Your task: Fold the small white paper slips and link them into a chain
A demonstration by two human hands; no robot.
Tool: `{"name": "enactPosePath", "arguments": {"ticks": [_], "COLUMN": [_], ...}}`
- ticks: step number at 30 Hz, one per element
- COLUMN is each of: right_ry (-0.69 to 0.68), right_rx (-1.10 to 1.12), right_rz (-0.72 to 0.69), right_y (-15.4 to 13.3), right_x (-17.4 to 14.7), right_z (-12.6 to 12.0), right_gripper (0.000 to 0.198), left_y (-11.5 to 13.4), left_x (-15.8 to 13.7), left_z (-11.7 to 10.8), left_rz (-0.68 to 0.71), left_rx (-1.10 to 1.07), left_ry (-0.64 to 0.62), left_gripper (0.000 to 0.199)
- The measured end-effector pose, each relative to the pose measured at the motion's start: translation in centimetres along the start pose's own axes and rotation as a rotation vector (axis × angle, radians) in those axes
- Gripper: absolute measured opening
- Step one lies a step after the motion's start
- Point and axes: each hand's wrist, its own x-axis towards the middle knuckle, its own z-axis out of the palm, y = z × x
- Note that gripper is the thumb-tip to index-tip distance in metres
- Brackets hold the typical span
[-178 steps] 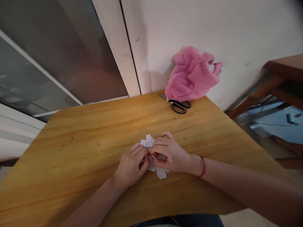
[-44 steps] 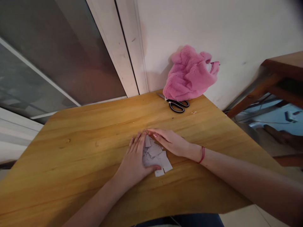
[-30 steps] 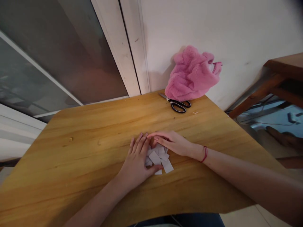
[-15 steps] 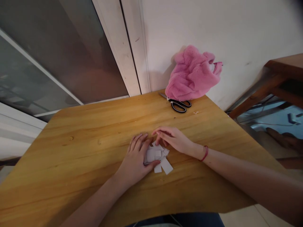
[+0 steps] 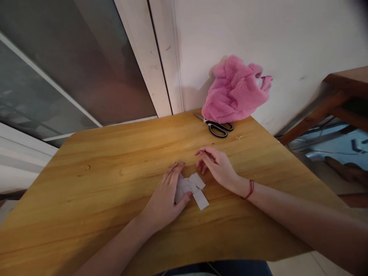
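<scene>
Several small white paper pieces lie in a loose, overlapping pile on the wooden table. My left hand is cupped around the pile's left side, its fingers along the far edge and its thumb on the near edge. Part of the paper is hidden under that palm. Just right of and beyond the pile, my right hand hovers apart from the paper. Its fingers are loosely bent and somewhat apart, and nothing shows in them. A red cord is around the right wrist.
Black-handled scissors lie at the table's back right, partly under a pink fluffy cloth against the white wall. Tiny scraps are near them. The wooden table meets a glass sliding door at the back left. Another wooden table stands right.
My right hand has moved right, away from the paper. The pile looks more gathered under my left hand, with fewer pieces sticking out at the near side.
</scene>
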Motion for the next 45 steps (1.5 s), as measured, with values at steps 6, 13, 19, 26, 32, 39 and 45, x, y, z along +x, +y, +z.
{"name": "enactPosePath", "arguments": {"ticks": [6,13,19,26,32,39,45], "right_ry": [-0.252,-0.093,-0.358,-0.197,-0.517,-0.597,-0.667], "right_rx": [-0.227,-0.515,-0.308,-0.295,-0.286,0.004,0.153], "right_rz": [-0.21,-0.278,-0.317,-0.33,-0.308,-0.231,-0.031], "right_y": [-0.7,-1.3,-1.3,-1.0,-1.1,-1.1,-0.9], "right_x": [-1.5,-1.8,-2.8,-2.4,-2.5,-2.4,-2.5], "right_z": [0.9,0.5,2.0,1.0,0.6,1.1,1.0], "right_gripper": [0.02,0.024,0.035,0.033,0.03,0.042,0.033], "left_y": [-0.1,0.1,-0.2,-0.3,-0.9,-1.8,-0.9], "left_x": [0.0,0.0,0.1,0.0,0.5,1.5,1.7], "left_z": [0.4,-0.1,0.5,0.3,-0.3,-0.8,-0.6], "left_rz": [0.049,-0.015,0.03,-0.041,-0.161,-0.28,-0.22], "left_rx": [0.031,-0.066,-0.05,-0.182,-0.502,-0.962,-1.016], "left_ry": [0.004,0.015,0.019,0.072,0.168,0.282,0.314], "left_gripper": [0.082,0.057,0.074,0.058,0.039,0.032,0.034]}}
